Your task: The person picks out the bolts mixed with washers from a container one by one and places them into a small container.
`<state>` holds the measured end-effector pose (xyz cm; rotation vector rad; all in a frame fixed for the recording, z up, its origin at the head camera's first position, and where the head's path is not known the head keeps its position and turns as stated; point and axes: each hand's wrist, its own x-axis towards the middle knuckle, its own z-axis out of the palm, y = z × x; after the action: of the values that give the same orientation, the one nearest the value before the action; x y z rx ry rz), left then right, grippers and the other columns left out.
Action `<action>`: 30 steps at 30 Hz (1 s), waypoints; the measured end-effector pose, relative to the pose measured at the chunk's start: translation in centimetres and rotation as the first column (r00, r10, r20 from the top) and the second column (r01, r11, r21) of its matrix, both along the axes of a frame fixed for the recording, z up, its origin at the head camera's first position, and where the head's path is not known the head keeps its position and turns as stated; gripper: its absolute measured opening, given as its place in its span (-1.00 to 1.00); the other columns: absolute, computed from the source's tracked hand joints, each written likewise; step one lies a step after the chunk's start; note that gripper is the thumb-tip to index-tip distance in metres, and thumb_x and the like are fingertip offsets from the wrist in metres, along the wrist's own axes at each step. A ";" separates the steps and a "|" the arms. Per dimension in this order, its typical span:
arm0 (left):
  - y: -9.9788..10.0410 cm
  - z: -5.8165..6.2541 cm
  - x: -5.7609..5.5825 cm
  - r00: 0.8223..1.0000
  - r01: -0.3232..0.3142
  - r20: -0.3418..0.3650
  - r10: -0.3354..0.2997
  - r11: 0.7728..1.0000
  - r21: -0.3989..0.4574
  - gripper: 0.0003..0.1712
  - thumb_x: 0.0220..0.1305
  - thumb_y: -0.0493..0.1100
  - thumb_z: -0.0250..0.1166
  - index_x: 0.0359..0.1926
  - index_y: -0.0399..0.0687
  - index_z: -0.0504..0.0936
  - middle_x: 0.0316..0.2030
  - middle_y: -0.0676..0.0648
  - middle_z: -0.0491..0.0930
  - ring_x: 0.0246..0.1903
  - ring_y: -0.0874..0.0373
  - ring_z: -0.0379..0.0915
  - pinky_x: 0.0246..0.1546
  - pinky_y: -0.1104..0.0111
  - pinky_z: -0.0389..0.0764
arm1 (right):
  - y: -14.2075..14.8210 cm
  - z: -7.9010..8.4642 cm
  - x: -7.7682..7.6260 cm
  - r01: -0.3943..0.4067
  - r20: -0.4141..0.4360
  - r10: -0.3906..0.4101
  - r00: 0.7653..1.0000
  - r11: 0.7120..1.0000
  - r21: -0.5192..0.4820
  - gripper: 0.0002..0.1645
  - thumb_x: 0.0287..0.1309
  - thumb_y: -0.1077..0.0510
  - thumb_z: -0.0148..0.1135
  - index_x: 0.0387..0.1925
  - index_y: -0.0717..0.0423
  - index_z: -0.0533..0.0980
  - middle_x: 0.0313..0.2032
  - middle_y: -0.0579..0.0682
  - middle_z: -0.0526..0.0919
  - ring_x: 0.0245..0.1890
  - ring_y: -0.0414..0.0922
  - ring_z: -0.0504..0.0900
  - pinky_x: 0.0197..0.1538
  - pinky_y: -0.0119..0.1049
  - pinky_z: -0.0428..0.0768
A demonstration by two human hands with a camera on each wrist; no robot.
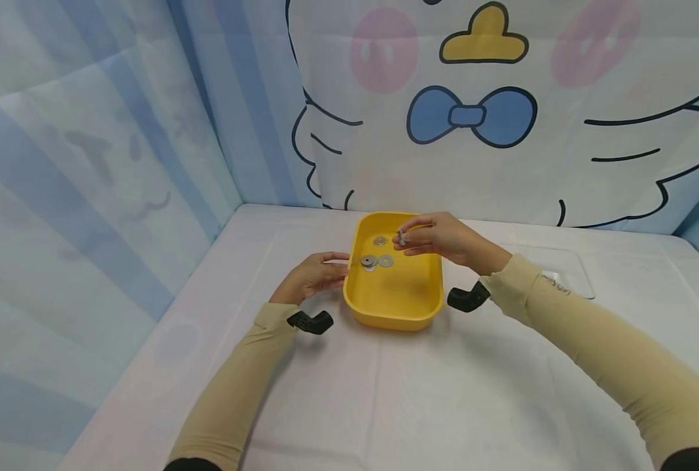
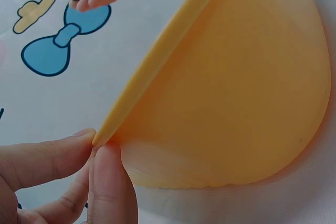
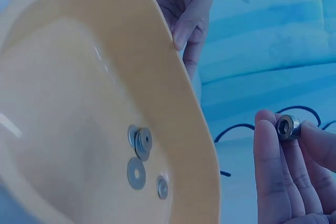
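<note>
A yellow plastic tray (image 1: 405,314) stands on the table, with several metal washers (image 1: 385,261) lying in it, some stacked at its left side. My left hand (image 1: 313,278) pinches the tray's left rim between thumb and fingers, plain in the left wrist view. Over the far part of the tray, my right hand (image 1: 440,241) holds a metal socket-head bolt (image 3: 287,127) between thumb and fingertips. The bolt's hex recess faces the right wrist camera, and its shank shows in the left wrist view.
Right of the tray, partly behind the right forearm, lies a clear plastic tray or lid (image 1: 579,278) with something small in it. A cartoon-printed curtain (image 1: 473,176) hangs along the table's far edge, and another curtain (image 1: 90,196) on the left.
</note>
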<state>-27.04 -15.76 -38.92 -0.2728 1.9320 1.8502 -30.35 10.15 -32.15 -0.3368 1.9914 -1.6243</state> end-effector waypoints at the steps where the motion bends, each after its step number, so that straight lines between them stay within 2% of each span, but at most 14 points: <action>1: 0.0 0.0 0.0 1.000 0.004 0.000 -0.004 1.000 0.000 -0.44 0.26 -0.34 0.20 0.28 -0.19 0.34 0.16 -0.28 0.45 -0.35 0.27 0.56 -0.17 0.49 0.65 | 0.3 0.1 0.1 -0.001 -0.006 0.001 1.000 1.000 0.004 -0.63 0.29 0.27 0.07 0.06 0.41 0.36 -0.24 -0.06 0.70 -0.20 -0.21 0.70 0.06 -0.20 0.61; 5: -0.1 -0.1 -0.1 1.000 0.011 0.000 -0.011 1.000 -0.002 -0.45 0.27 -0.34 0.19 0.28 -0.20 0.33 0.17 -0.29 0.44 -0.33 0.26 0.55 -0.13 0.47 0.64 | 1.6 0.4 0.5 -0.008 -0.025 0.009 1.000 1.000 0.020 -0.62 0.27 0.24 0.11 0.05 0.40 0.37 -0.19 -0.01 0.71 -0.15 -0.17 0.69 0.04 -0.24 0.63; 8: -0.1 -0.1 -0.1 1.000 0.011 0.001 -0.011 1.000 0.000 -0.45 0.27 -0.34 0.18 0.28 -0.20 0.33 0.18 -0.29 0.44 -0.32 0.25 0.56 -0.15 0.48 0.65 | 2.5 0.6 0.8 -0.009 -0.036 0.011 0.999 0.999 0.045 -0.61 0.27 0.23 0.12 0.05 0.38 0.37 -0.10 0.09 0.68 -0.14 -0.16 0.69 0.04 -0.24 0.63; 11: -0.1 -0.1 -0.1 1.000 0.012 -0.001 -0.012 1.000 0.006 -0.45 0.27 -0.35 0.18 0.28 -0.21 0.33 0.18 -0.30 0.44 -0.33 0.26 0.56 -0.18 0.49 0.65 | 3.2 0.7 1.2 -0.005 -0.045 0.009 0.999 0.997 0.075 -0.58 0.26 0.20 0.13 0.06 0.38 0.36 -0.08 0.10 0.68 -0.13 -0.17 0.69 0.03 -0.26 0.63; 20: 0.0 0.0 -0.1 1.000 0.007 0.005 -0.007 1.000 0.007 -0.44 0.26 -0.34 0.19 0.28 -0.20 0.33 0.18 -0.29 0.44 -0.33 0.25 0.57 -0.16 0.48 0.65 | 5.2 1.2 2.4 0.016 -0.044 -0.010 0.999 0.991 0.129 -0.52 0.24 0.14 0.18 0.08 0.38 0.36 -0.20 -0.07 0.71 -0.12 -0.14 0.68 0.02 -0.27 0.64; 30: 0.1 -0.1 -0.1 1.000 -0.002 0.010 0.002 1.000 -0.001 -0.45 0.26 -0.34 0.19 0.27 -0.19 0.34 0.18 -0.28 0.44 -0.29 0.23 0.56 -0.19 0.50 0.65 | 8.8 1.2 3.1 0.027 -0.074 -0.020 0.997 0.995 0.099 -0.51 0.21 0.09 0.21 0.05 0.36 0.41 -0.23 -0.15 0.72 -0.14 -0.21 0.69 -0.02 -0.35 0.65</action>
<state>-27.13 -15.68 -39.00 -0.2841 1.9269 1.8451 -27.30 18.99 -30.97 -0.3401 2.1295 -1.5404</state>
